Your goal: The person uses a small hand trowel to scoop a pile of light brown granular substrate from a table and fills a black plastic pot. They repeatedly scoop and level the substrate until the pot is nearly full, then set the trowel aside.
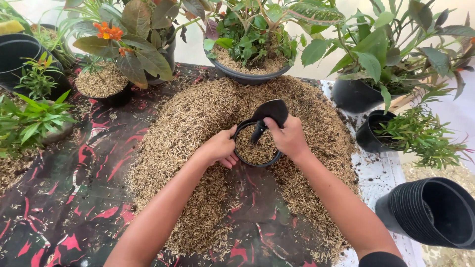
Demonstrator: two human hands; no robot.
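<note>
Around the grip: I see a wide heap of dry rice-husk mix (198, 118) spread over the worktop (74, 198), a dark sheet with red marks.

Spill risk: my right hand (289, 138) is closed round the handle of a black scoop (271, 112) whose blade stands up over the small black pot (256, 143); I judge a quick tilt would shed husk past the rim onto the heap.

Tip risk: my left hand (220, 147) is curled on the pot's near-left rim, fingers outside; the pot sits in loose husk, so I judge a push from the scoop could rock it over.

Stack right of the grip: nested black pots (430, 212) lie on their side, near the worktop edge; I can see nothing in them.

Far pots beyond the grip: a broad pot (252, 64) holds leafy plants in husk; another far left (101, 81) is filled with husk.

Right pot: a black pot (371, 133) holds a green seedling.

Held pot: roughly half full of husk, touching both hands.
</note>
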